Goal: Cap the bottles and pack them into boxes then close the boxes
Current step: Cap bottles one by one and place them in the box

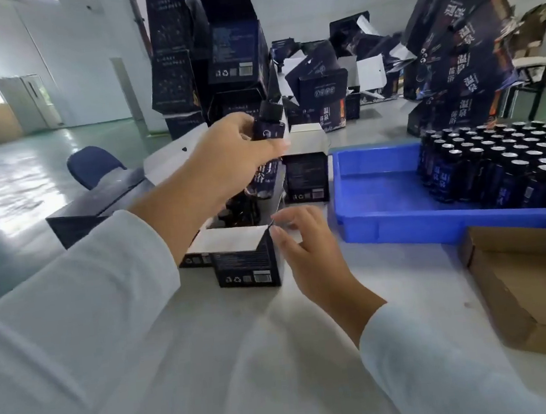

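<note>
My left hand grips a dark blue capped bottle and holds it tilted above an open dark box on the white table. Dark bottles show inside that box. My right hand hovers just right of the box, fingers loosely spread and blurred, near its white top flap. A blue tray at the right holds several uncapped dark bottles with silver rims.
A second open box stands behind the first. Tall stacks of dark boxes rise at the back, and another leaning stack at the right. A brown cardboard carton lies at the right edge. A blue chair stands left.
</note>
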